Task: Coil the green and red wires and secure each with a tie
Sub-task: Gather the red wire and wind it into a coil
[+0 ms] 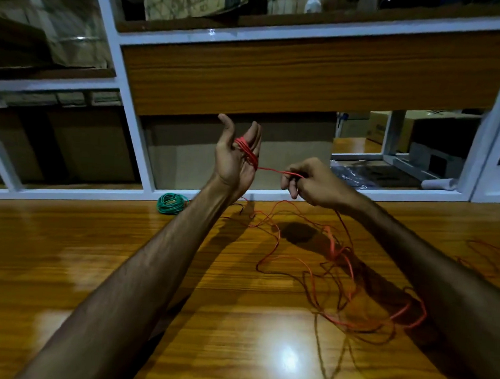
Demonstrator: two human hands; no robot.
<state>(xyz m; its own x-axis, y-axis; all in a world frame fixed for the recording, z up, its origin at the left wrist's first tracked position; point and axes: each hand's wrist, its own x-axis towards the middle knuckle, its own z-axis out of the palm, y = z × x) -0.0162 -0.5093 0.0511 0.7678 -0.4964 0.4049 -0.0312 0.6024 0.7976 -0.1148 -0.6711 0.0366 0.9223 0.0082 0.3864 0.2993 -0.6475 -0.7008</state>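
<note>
Head view shows both of your forearms reaching out over the wooden table (97, 240). Your left hand (237, 157) is raised, palm turned toward you, fingers straight and pressed close together pointing to 12 o'clock, thumb spread apart to the side. Several turns of the red wire (246, 150) wrap around those fingers. From the wraps one strand runs toward 4 o'clock to your right hand (312, 182), which sits lower and just beside the left, knuckles up. Its fingers are curled and its fingertips (291, 176) pinch the strand. Below the right hand the rest of the red wire lies in loose tangled loops on the table, spreading toward 5 o'clock. The green wire (171, 204) is already a tight coil, resting on the table's far edge at 8 o'clock from your left hand; whether a tie holds it you cannot tell.
</note>
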